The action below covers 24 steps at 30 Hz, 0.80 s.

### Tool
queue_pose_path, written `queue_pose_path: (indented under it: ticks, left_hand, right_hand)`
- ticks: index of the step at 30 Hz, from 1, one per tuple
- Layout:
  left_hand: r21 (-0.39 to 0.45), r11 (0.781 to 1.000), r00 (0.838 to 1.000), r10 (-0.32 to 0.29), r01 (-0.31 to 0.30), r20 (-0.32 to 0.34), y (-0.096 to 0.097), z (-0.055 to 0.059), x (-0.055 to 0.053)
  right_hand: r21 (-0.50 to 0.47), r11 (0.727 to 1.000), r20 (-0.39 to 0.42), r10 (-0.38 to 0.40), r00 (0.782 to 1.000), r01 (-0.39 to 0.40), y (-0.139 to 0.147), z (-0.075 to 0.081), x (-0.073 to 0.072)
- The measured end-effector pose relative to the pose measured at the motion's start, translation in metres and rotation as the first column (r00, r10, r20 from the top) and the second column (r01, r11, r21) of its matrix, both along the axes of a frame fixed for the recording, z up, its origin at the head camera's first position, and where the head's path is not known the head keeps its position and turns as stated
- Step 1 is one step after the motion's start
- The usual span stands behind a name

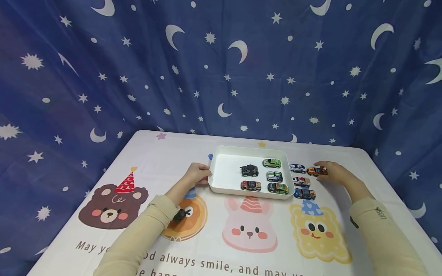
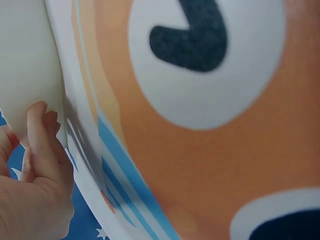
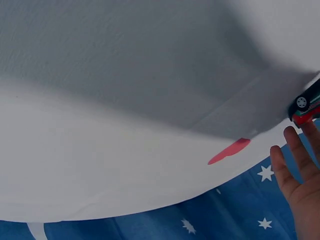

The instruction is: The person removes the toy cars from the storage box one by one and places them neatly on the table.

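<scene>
Left grip (image 1: pixel 199 174) pinches the white tray's (image 1: pixel 226 165) left edge; right grip (image 1: pixel 335 174) pinches an orange car (image 1: pixel 312 171) toward the counter's (image 1: pixel 352 158) right edge.

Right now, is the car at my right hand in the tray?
Out: the orange car is right of the tray, at the right hand.

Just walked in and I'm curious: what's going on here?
A person's left hand grips the left end of a white tray, while the right hand holds an orange toy car outside it, to the right. Five toy vehicles sit in the tray, and three more toy cars stand by its right end.
</scene>
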<state>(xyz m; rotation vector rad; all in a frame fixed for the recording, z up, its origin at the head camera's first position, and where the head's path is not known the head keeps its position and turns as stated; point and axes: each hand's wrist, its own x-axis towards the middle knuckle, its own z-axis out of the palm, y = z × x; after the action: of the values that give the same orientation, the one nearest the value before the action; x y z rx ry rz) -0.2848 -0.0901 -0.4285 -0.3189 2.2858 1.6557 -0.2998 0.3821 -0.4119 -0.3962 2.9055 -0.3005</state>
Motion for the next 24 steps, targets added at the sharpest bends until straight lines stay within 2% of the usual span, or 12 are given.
queue_pose_path:
  ticks: [3,10,14,19,24]
  left_hand:
    - [0.001,1.0,1.0,0.004,-0.004,0.0,0.0,0.0,0.001]
    - [0.005,1.0,1.0,0.0,0.0,-0.009,0.0,-0.001,0.001]
    - [0.007,1.0,1.0,0.001,-0.001,-0.004,-0.001,-0.003,-0.003]
    - [0.014,1.0,1.0,-0.021,0.021,-0.016,-0.004,-0.009,-0.009]
    - [0.006,1.0,1.0,0.001,-0.001,-0.005,-0.001,-0.004,-0.004]
  right_hand:
    - [-0.007,1.0,-0.005,0.005,1.0,-0.006,-0.002,0.003,0.0]
    - [-0.031,0.999,-0.077,0.028,0.997,-0.031,-0.011,0.008,0.001]
    - [-0.073,0.997,-0.108,0.018,0.994,-0.026,-0.022,0.01,0.003]
    - [-0.13,0.99,-0.15,0.043,0.988,-0.063,-0.035,0.015,0.005]
    - [-0.148,0.984,-0.186,0.066,0.98,-0.094,-0.049,0.023,0.005]
